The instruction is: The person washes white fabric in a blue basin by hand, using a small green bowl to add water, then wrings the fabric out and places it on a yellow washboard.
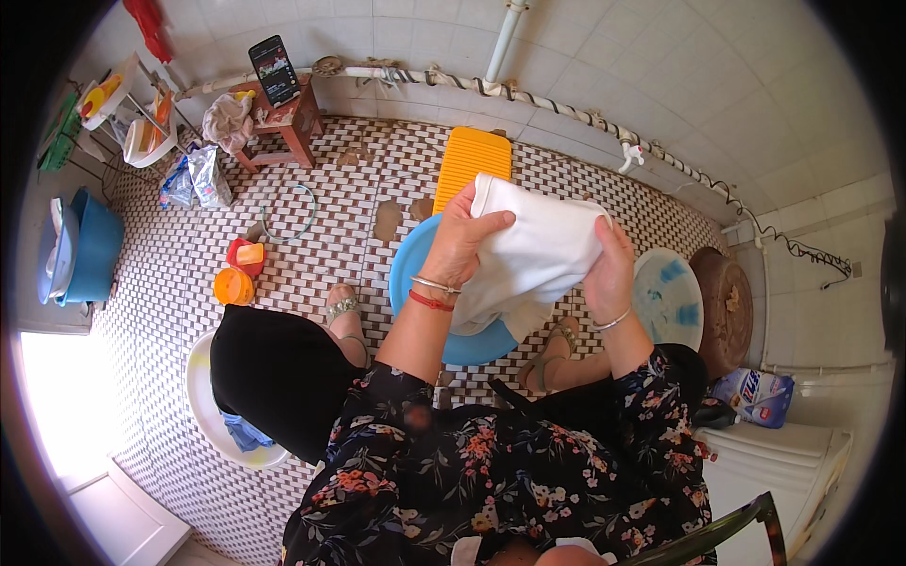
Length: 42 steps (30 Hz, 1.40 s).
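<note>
A white cloth garment [541,237] is stretched between my two hands, its lower folds hanging over a blue plastic basin [417,265] on the floor. My left hand [463,237] grips its upper left edge, with the thumb lying on the fabric. At its right edge, my right hand [610,269] pinches the cloth between thumb and fingers. Beyond the basin, close to its rim, lies a yellow ridged plastic washboard [473,166]. The cloth hides much of the basin's inside.
Right of my hands stand a pale basin [667,297] and a brown round vessel [722,311]. A wooden stool [294,131] holds a phone [274,69]. An orange container [233,286] and a red dish with a soap bar [250,254] sit on the left floor; a white basin [202,403] is beside my leg.
</note>
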{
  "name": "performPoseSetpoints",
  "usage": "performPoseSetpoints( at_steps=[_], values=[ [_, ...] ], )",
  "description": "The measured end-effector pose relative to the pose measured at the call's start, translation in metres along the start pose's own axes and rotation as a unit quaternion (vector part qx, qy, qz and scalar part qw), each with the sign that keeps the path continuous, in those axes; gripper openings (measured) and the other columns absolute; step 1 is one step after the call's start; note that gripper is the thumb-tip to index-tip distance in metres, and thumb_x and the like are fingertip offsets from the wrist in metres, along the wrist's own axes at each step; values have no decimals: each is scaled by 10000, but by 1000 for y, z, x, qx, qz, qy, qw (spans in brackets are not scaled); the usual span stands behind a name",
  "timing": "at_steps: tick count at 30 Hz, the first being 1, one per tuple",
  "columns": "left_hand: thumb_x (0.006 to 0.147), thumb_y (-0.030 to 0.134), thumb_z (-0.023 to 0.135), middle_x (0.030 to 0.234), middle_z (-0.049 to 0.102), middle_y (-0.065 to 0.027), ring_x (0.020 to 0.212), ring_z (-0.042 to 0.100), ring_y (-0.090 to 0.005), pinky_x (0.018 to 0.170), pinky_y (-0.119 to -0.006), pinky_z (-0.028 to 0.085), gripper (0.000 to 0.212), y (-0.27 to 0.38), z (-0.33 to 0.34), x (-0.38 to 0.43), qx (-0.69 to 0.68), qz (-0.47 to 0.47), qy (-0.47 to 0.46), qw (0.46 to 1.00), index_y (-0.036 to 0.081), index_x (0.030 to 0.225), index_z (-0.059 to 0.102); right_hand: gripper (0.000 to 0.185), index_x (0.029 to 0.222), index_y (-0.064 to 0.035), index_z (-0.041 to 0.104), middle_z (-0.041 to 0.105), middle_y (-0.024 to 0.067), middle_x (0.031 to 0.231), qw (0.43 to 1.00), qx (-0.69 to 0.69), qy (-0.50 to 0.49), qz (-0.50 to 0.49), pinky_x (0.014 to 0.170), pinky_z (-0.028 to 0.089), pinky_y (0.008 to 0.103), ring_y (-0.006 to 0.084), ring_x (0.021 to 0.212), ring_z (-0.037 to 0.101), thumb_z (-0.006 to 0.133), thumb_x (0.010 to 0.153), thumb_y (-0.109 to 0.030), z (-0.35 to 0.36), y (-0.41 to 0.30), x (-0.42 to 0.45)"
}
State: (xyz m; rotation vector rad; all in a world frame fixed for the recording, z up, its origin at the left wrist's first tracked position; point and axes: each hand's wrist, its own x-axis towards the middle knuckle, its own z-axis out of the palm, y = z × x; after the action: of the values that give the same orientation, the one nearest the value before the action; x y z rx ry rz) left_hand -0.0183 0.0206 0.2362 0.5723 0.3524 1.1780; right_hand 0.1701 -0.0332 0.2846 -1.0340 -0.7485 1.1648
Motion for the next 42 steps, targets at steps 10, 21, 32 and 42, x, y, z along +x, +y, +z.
performPoseSetpoints(
  at_steps=[10, 21, 32, 42],
  values=[
    [779, -83, 569, 1019, 666, -72, 859, 649, -136, 783, -263, 529, 393, 1, -4, 3, 52, 6, 18, 998, -5, 1164, 592, 274, 1100, 29, 584, 647, 87, 1052, 999, 33, -9, 17, 856, 470, 275, 146, 927, 612, 544, 938, -187, -14, 0, 9],
    [841, 41, 607, 1114, 647, -97, 954, 636, -140, 871, -263, 497, 397, 13, -1, -2, 45, -45, -59, 996, -36, 1226, 543, 263, 1107, 17, 579, 641, 79, 1041, 997, -12, -15, 68, 864, 458, 262, 136, 958, 598, 547, 907, -151, -20, -7, 11],
    [926, 143, 579, 1016, 657, -60, 882, 613, -98, 794, -230, 485, 282, 2, 16, -5, 47, -144, -127, 980, -22, 1154, 589, 333, 1174, -7, 555, 597, 28, 1044, 939, -182, -247, 153, 835, 431, 233, 89, 948, 541, 551, 935, -239, -22, 15, 27],
    [959, 304, 541, 717, 586, 16, 600, 492, -58, 535, -238, 400, 306, -56, 6, 12, 7, -44, 221, 974, 55, 789, 588, 293, 637, -41, 505, 448, -46, 576, 961, -272, -11, -46, 469, 372, 246, 25, 533, 394, 642, 865, -165, 15, 47, 12]
  ],
)
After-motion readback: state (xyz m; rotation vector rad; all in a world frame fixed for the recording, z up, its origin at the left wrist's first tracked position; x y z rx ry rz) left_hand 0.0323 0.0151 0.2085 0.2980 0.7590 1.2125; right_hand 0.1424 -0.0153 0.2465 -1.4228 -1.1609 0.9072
